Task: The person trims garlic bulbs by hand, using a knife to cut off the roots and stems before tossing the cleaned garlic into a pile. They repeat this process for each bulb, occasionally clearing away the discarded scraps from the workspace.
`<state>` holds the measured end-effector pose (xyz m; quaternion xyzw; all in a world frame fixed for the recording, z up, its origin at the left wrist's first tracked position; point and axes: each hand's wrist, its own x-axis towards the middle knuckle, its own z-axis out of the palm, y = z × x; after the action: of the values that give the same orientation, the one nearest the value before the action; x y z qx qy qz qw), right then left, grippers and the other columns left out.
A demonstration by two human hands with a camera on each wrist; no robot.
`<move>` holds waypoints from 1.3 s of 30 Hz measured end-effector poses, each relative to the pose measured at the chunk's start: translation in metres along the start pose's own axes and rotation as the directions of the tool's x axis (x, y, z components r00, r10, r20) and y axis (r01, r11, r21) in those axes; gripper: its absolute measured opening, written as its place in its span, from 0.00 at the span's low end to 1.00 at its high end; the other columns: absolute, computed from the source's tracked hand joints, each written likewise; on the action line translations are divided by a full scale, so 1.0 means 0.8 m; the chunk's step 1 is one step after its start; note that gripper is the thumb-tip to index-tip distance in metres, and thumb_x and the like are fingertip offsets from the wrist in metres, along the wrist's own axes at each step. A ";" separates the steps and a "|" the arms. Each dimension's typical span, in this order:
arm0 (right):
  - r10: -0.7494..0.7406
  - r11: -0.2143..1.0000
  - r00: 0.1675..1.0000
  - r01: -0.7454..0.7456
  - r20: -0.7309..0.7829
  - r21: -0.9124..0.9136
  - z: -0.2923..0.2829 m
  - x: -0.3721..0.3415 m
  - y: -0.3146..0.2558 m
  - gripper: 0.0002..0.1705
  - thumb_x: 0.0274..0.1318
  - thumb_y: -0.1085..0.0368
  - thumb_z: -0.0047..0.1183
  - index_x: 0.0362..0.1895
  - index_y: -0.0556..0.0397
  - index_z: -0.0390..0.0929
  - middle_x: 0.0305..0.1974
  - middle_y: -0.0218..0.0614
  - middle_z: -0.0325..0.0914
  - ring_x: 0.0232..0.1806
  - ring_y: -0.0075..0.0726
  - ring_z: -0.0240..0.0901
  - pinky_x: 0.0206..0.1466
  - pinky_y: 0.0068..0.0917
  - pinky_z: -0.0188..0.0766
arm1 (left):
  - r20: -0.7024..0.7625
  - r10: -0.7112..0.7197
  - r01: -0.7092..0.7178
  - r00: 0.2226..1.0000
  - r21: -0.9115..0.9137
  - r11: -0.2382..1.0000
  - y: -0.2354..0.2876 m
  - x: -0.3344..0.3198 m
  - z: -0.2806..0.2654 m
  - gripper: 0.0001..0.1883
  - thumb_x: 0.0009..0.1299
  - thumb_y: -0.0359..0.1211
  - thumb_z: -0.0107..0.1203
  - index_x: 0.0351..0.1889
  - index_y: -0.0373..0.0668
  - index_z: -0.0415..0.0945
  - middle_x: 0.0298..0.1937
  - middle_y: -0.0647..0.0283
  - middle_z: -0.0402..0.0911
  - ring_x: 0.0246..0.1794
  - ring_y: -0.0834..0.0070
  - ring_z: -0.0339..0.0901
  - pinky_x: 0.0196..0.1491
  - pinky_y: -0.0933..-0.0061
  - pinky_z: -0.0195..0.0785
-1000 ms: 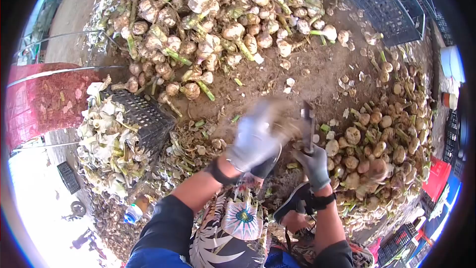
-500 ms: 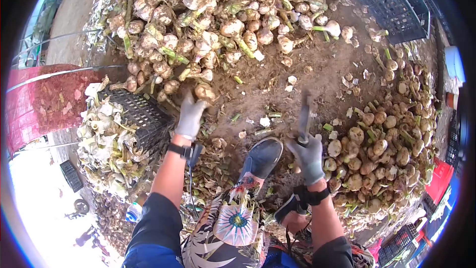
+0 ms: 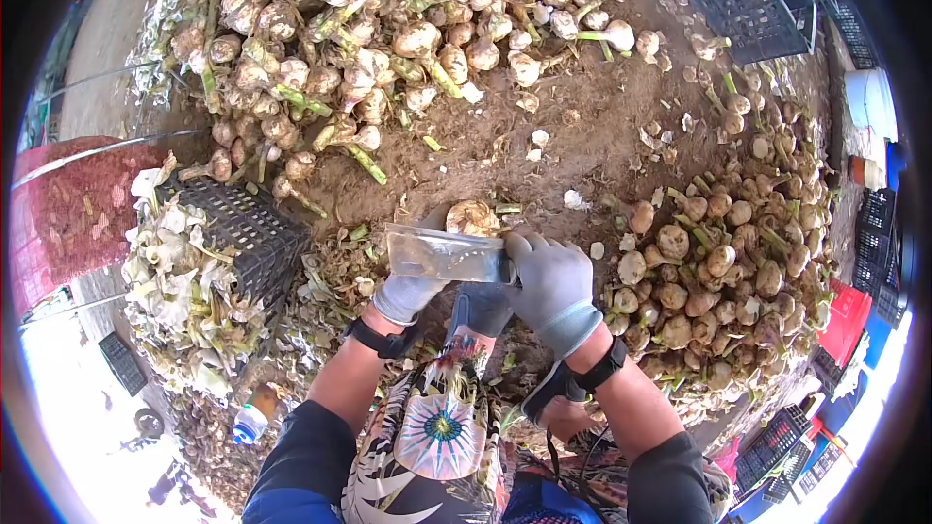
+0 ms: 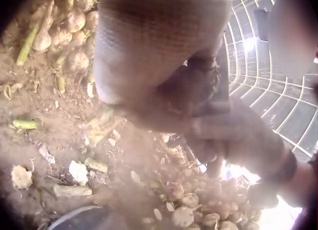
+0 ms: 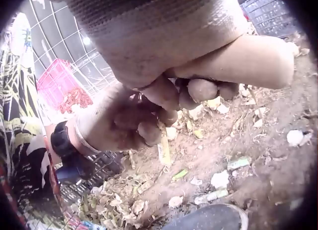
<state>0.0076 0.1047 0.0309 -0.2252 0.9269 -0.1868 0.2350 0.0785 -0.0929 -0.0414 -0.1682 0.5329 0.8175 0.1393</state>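
Observation:
My gloved right hand (image 3: 555,289) grips a broad-bladed knife (image 3: 437,256), its blade lying sideways across the front of my left hand. In the right wrist view, the pale rounded handle (image 5: 243,63) sticks out of the right fist. My gloved left hand (image 3: 406,299) holds a garlic bulb (image 3: 473,217), which shows just beyond the blade; the blade hides most of the left fingers. Both hands meet above my shoe, and the left wrist view has them close together and blurred.
A large heap of garlic with stems (image 3: 359,49) lies ahead, and a pile of trimmed bulbs (image 3: 718,272) lies at right. At left, a black crate (image 3: 248,233) stands by papery leaf waste (image 3: 180,291). Dark crates (image 3: 723,0) stand at upper right. Stem pieces litter the soil.
My left hand swung to the heap's left edge, took hold of a garlic bulb and came back in front of me. The right hand moved left and turned the knife from upright to sideways.

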 end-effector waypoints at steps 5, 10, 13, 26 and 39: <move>0.123 0.990 0.992 -0.125 0.032 0.071 0.005 -0.001 0.001 0.14 0.45 0.60 0.63 0.39 0.44 0.77 0.35 0.36 0.79 0.37 0.46 0.81 0.40 0.41 0.75 | -0.010 -0.024 0.023 1.000 -0.016 1.000 -0.015 -0.006 -0.012 0.36 0.63 0.33 0.69 0.67 0.36 0.64 0.57 0.61 0.78 0.55 0.73 0.76 0.57 0.71 0.74; 0.295 0.939 0.954 -0.278 -0.061 0.202 0.045 -0.010 0.056 0.10 0.52 0.58 0.60 0.38 0.44 0.81 0.31 0.40 0.82 0.31 0.53 0.81 0.36 0.45 0.76 | 0.145 -0.119 0.105 0.982 0.102 0.989 0.066 0.000 0.021 0.36 0.60 0.36 0.72 0.63 0.34 0.68 0.55 0.60 0.79 0.54 0.75 0.76 0.57 0.73 0.72; 0.413 0.908 0.903 -0.398 -0.119 0.132 0.034 -0.022 0.066 0.12 0.52 0.60 0.60 0.41 0.47 0.81 0.32 0.42 0.82 0.35 0.53 0.81 0.38 0.41 0.78 | 0.198 0.084 -0.163 0.976 0.424 0.891 0.076 -0.002 0.030 0.38 0.57 0.37 0.75 0.62 0.33 0.69 0.53 0.59 0.80 0.52 0.77 0.76 0.56 0.74 0.70; 0.415 0.827 0.908 -0.403 0.058 0.392 0.041 -0.033 0.068 0.13 0.51 0.59 0.59 0.42 0.44 0.83 0.34 0.45 0.83 0.36 0.56 0.81 0.40 0.43 0.77 | 0.180 0.035 -0.131 0.983 0.555 0.822 0.059 0.006 0.049 0.23 0.57 0.32 0.69 0.50 0.42 0.77 0.49 0.59 0.79 0.49 0.60 0.79 0.54 0.66 0.72; 0.271 0.913 0.935 -0.325 0.229 0.245 0.075 -0.046 0.095 0.17 0.50 0.60 0.60 0.42 0.58 0.82 0.35 0.50 0.81 0.39 0.54 0.80 0.43 0.40 0.77 | 0.702 0.191 -0.679 0.686 0.524 0.514 0.097 0.015 0.152 0.26 0.57 0.26 0.59 0.57 0.48 0.74 0.63 0.51 0.72 0.43 0.56 0.84 0.43 0.61 0.80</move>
<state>0.0430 0.1723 -0.0398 -0.0623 0.8879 -0.2550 0.3778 0.0205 -0.0111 0.0626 0.3020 0.7796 0.5346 0.1235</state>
